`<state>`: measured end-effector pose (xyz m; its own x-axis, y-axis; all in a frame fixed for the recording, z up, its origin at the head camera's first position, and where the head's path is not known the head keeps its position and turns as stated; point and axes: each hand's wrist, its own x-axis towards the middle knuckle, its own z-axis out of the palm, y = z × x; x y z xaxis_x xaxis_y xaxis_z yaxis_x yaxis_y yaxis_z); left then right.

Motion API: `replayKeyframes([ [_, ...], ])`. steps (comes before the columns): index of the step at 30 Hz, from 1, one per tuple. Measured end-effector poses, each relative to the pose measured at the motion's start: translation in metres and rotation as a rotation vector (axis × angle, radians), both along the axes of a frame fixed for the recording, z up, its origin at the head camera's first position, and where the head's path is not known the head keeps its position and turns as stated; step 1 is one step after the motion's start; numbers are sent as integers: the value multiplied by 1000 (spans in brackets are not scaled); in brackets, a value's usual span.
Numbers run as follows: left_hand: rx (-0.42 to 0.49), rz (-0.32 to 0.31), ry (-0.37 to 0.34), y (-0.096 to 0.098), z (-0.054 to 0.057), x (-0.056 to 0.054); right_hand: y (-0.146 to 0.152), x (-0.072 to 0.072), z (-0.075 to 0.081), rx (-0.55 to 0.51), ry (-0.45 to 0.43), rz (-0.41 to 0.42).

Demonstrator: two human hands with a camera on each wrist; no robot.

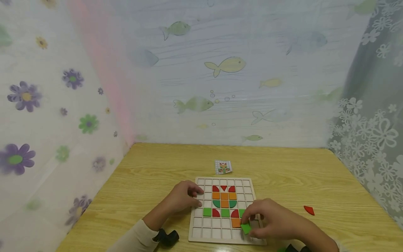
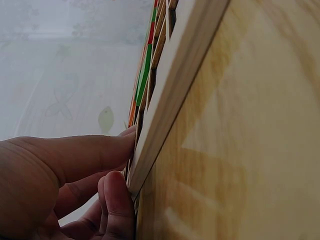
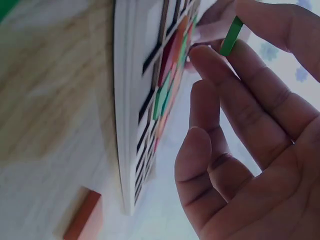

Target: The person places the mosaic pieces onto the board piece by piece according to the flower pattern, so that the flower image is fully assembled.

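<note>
A white grid board [image 1: 196, 224] with a wooden rim lies on the table, its middle squares filled with red, orange and green tiles. Between thumb and index finger, my right hand [image 1: 278, 218] pinches a light green square tile [image 1: 246, 229] just over the board's lower right part, beside an orange tile [image 1: 235, 223]. The right wrist view shows this green tile [image 3: 231, 36] edge-on, the other fingers bent below it. My left hand [image 1: 181, 197] rests at the board's left edge, thumb and fingers apart; in the left wrist view its fingertips touch the rim [image 2: 162, 107].
Behind the board lies a small pattern card [image 1: 223, 167]. A loose red piece [image 1: 309, 210] sits on the wooden table [image 1: 151, 175] to the right. A bit of green [image 1: 281, 250] shows under my right wrist. Patterned curtains [image 1: 239, 115] enclose the back and sides.
</note>
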<state>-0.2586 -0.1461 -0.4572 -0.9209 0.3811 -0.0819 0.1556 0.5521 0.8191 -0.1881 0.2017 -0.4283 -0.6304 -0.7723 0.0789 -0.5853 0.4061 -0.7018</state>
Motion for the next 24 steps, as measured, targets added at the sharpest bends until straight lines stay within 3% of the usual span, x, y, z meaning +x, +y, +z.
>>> replayKeyframes([
  [12, -5, 12, -8, 1, 1, 1, -5, 3, -5, 43, 77, 38],
  [24, -69, 21, 45, 9, 1, -10, -7, -9, -4, 51, 27, -16],
])
